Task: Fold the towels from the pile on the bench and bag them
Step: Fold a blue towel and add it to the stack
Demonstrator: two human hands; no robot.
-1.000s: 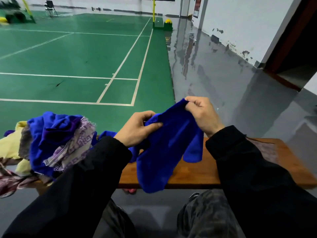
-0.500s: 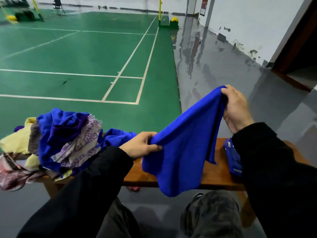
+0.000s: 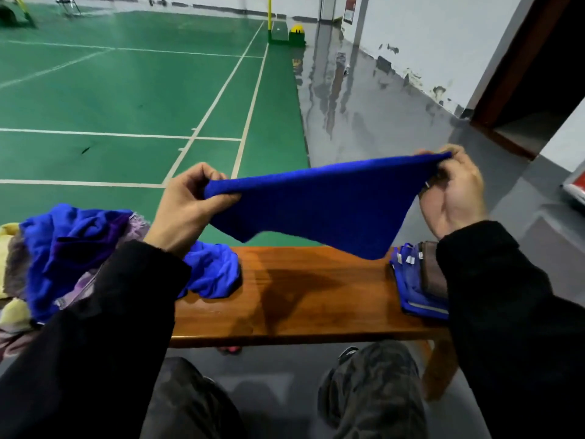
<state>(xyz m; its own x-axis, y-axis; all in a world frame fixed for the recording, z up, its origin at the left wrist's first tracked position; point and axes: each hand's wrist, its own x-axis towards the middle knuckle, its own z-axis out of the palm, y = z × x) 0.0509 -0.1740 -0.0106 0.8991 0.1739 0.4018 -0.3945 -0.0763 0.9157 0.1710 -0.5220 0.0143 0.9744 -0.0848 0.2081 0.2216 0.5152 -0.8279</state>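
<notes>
Wooden bench [image 3: 316, 299] is carrying the loose towel pile [image 3: 72, 248] at 9 o'clock and a folded stack [image 3: 418, 283] at 3, probably towels. Blue towel [image 3: 316, 207] is hanging stretched above center. Left hand [image 3: 186, 207] and right hand [image 3: 456, 191] are each pinching a top corner.

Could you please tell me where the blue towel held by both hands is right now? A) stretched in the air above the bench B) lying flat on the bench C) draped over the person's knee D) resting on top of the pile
A: the left hand and right hand each pinch an end of the blue towel, which hangs stretched above the bench, clear of the pile.
</notes>
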